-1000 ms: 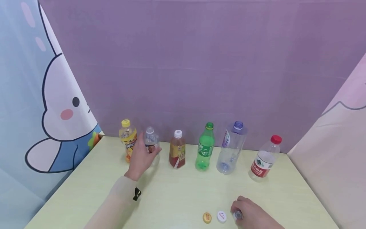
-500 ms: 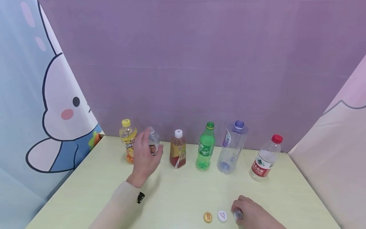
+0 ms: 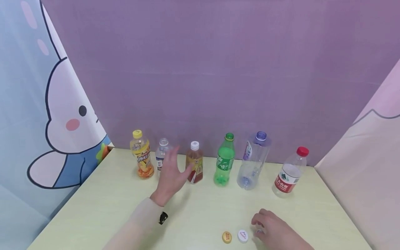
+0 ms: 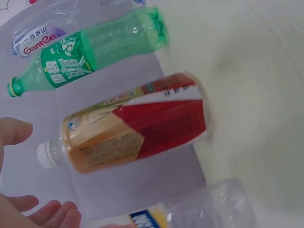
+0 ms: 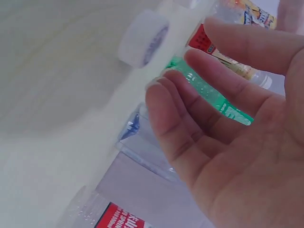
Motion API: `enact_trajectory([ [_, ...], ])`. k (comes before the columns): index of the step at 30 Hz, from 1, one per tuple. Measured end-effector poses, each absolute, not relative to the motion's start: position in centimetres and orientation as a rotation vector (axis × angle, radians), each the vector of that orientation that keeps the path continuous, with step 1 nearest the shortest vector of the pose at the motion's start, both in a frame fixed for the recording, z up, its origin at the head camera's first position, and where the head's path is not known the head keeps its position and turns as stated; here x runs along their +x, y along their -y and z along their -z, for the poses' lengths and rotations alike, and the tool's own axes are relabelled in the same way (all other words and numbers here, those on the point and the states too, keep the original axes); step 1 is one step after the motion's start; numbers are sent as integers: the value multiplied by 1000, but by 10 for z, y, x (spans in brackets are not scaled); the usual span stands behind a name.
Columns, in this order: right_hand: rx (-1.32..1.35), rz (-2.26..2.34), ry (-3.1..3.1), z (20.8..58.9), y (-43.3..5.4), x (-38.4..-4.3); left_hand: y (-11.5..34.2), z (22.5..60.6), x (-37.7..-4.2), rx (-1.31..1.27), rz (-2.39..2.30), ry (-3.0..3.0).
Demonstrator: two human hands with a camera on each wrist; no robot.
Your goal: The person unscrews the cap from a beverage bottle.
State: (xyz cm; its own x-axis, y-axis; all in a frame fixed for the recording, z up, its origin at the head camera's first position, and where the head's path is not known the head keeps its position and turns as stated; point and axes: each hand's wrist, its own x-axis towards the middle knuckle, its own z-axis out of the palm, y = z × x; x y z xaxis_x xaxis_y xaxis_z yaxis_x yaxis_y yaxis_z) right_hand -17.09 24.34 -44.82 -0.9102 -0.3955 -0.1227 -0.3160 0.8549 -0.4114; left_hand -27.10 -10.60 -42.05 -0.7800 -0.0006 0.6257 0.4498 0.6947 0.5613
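Left hand (image 3: pixel 170 180) is spread, thumb well away from the fingers, nothing in its grip; in the head view it sits in front of the gap between the clear bottle (image 3: pixel 159 152) and the tea bottle (image 3: pixel 197 165), its thumb overlapping the tea bottle's lower left side; the left wrist view puts thumb and fingers to either side of the tea bottle's white screw top (image 4: pixel 46 154), apart from it.

Right hand (image 3: pixel 273 231) is low over the near part of the table (image 3: pixel 193 215), fingers loosely bent, thumb clear of them, grip empty in the right wrist view; a pale cap (image 5: pixel 142 38) shows just off its fingertips there; can't tell which cap it is; in the head view a small pale patch shows between thumb and fingers, too small to identify.

Gold cap (image 3: pixel 226 237) and white cap (image 3: pixel 242 236) lie flat side by side, a small gap between them, both just left of the right hand.

Tea bottle stands upright third from left in the row; yellow-topped bottle (image 3: pixel 142 156) at the far left end, clear bottle next; right of the tea bottle: green bottle (image 3: pixel 223 163), tall clear bottle with blue neck (image 3: pixel 252 163), then red-topped bottle (image 3: pixel 289 177); purple cloth (image 3: pixel 203 69) behind the row; cartoon curtain (image 3: pixel 25 114) on the left.
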Motion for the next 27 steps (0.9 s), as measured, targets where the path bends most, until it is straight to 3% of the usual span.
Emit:
enact_trajectory([
  [27,-743,1065,-3157,405,-200,-175,80,459,-301,-56,1549,2390],
])
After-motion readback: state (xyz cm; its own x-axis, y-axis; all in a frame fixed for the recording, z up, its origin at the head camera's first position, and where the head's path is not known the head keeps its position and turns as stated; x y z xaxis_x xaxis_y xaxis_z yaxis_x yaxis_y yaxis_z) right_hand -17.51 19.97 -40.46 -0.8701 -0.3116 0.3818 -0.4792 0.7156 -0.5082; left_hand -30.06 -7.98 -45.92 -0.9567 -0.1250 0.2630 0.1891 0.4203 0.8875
